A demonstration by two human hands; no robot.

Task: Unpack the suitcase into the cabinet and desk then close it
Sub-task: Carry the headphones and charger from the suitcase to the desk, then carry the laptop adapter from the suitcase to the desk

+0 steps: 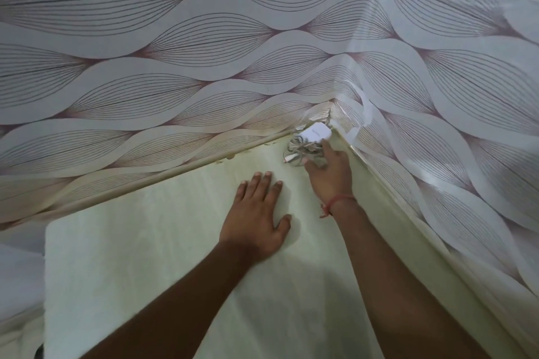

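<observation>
- Pale cream wood-grain makes up the counter (163, 285), which fills the lower half of the frame and runs into a corner at centre right.
- Wallpaper (204, 38) with thin leaf-shaped line patterns covers both walls that meet at that corner; a strip of it is peeling loose just above the corner.
- White charger (316, 134) with its bundled cable (300, 151) lies on the counter, tucked right into the corner at centre right of the frame.
- Right hand (328, 175) reaches into the corner, palm down over the cable bundle, one fingertip touching the edge of the charger; its fingers (326, 148) seem loosely curved over the cable, though whether they actually pinch it I cannot tell, since the hand covers the contact.
- A red thread band (338, 202) circles the right wrist.
- Left hand (258, 221) rests flat on the counter at the centre of the frame, just left of the right hand, its fingers (264, 183) straight and slightly spread, thumb out to the right, holding nothing.
- Both bare forearms enter from the bottom edge.
</observation>
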